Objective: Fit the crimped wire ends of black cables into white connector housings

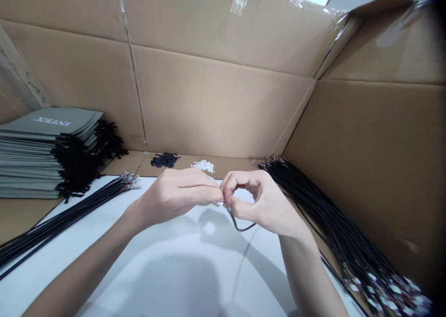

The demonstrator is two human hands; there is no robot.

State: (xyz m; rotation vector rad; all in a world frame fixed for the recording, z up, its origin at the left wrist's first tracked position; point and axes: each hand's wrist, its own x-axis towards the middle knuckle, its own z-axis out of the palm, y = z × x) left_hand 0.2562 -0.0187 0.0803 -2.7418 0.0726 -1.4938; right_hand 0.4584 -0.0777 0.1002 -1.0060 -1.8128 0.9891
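Your cable (240,228) is mid-scene, colored wire ends up at your fingertips, black lead curving down and back to the right behind the hand. Right hand (263,203): thumb and fingertips closed in a pinch on the wire end, palm open in a ring. Left hand (186,189): fingers together, tips meeting the right's; can't tell whether they grip a wire, fingers hide it.

Risks, quick: wires are thin and bunched, so a slack pinch could let one slip, and a hard pull could bend or fray the ends. Your fingers cover the contact point, so a wrong wire would be easy to miss. The lead hangs in a loop; a snag could tug the end out of your pinch.

Far side, beyond your left hand: black bits (165,160), loose pile. To their right, white bits (204,166), also loose. Both sit close past your hands; a knuckle sweep could scatter or mix them.

Left on the counter (167,261): left bundle (80,210), wire ends pointing far. Right: right bundle (327,210), overlapping strands, so pulling one could drag others. Far left: gray stack (31,161), black straps spilling toward the left bundle, could catch its wire ends. Cardboard (223,103) walls the far side.
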